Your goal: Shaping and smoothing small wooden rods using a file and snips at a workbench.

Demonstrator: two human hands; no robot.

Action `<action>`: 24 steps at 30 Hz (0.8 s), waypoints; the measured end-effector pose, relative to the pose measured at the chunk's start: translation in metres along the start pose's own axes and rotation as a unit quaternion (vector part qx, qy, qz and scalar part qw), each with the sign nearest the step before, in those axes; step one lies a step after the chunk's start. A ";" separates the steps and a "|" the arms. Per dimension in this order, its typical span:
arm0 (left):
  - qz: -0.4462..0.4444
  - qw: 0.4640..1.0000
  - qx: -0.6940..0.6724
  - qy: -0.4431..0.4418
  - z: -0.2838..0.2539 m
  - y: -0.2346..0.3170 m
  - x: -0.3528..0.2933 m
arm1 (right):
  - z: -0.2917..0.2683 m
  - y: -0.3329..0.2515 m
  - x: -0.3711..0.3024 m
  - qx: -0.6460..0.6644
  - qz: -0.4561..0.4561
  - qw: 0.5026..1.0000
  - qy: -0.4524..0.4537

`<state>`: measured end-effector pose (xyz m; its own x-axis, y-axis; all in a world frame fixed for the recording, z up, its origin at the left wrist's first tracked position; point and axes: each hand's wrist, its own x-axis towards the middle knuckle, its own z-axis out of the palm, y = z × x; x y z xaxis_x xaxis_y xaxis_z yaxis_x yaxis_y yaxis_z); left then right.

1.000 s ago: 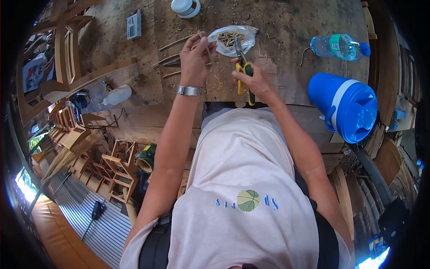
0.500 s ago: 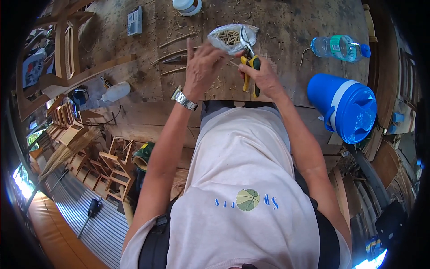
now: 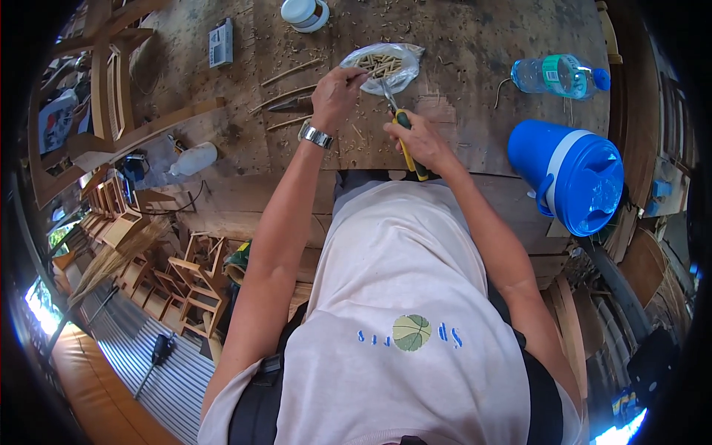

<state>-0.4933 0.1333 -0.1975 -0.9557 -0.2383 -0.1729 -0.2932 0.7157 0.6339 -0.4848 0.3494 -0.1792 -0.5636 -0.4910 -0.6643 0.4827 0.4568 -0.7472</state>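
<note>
My right hand (image 3: 424,142) is wrapped round a pair of pruning shears (image 3: 403,122) with yellow and dark handles. The metal tip reaches the near edge of a clear plastic bag (image 3: 408,73) on the wooden workbench. Inside the bag lie several short cut sticks (image 3: 382,65). My left hand (image 3: 335,98), with a metal watch on its wrist, is at the bag's left edge, thumb and fingers pinched together; what they hold is too small to make out. Left of that hand lie several longer thin sticks (image 3: 291,72) and a dark pointed tool (image 3: 291,104).
A white tub (image 3: 305,15) and a small box (image 3: 220,43) stand toward the far side. At the right are a water bottle (image 3: 561,77) and a blue jug (image 3: 567,178) by the bench edge. A wooden frame (image 3: 100,89) and a white bottle (image 3: 194,159) are on the left.
My left hand has gone from spread fingers to a pinch beside the bag. The shears have come down and nearer to me, their tip dropping from above the bag to its near edge.
</note>
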 end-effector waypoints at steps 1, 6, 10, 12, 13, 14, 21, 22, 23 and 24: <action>0.001 1.000 0.000 -0.002 0.002 -0.001 0.002 | 0.000 -0.001 0.003 0.016 -0.003 1.000 0.001; 0.023 0.999 0.040 0.010 0.011 -0.004 0.009 | -0.004 -0.006 0.018 0.029 -0.019 0.999 0.002; 0.032 0.998 0.060 0.008 0.015 -0.005 0.012 | -0.005 -0.005 0.028 0.049 -0.012 0.999 -0.010; 0.044 0.997 0.059 0.014 0.016 -0.006 0.014 | -0.005 -0.006 0.031 0.050 -0.013 0.999 -0.009; 0.044 0.997 0.059 0.014 0.017 -0.006 0.014 | -0.005 -0.006 0.032 0.057 -0.011 0.998 -0.011; 0.038 0.998 0.058 0.014 0.018 -0.006 0.014 | -0.005 -0.006 0.033 0.063 -0.009 0.998 -0.013; 0.030 0.997 0.069 0.008 0.018 -0.005 0.015 | -0.005 -0.009 0.034 0.065 0.000 0.998 -0.009; 0.030 0.997 0.069 0.008 0.018 -0.005 0.016 | -0.004 -0.010 0.035 0.065 -0.002 0.998 -0.009; 0.034 0.997 0.070 0.010 0.018 -0.005 0.017 | -0.004 -0.010 0.035 0.066 -0.003 0.998 -0.009; 0.039 0.997 0.072 0.011 0.018 -0.005 0.017 | -0.004 -0.009 0.036 0.066 -0.002 0.998 -0.009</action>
<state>-0.5085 0.1374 -0.2176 -0.9751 -0.1926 -0.1095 -0.2212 0.8184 0.5303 -0.5123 0.3311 -0.1960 -0.5548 -0.5061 -0.6603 0.5648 0.3536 -0.7456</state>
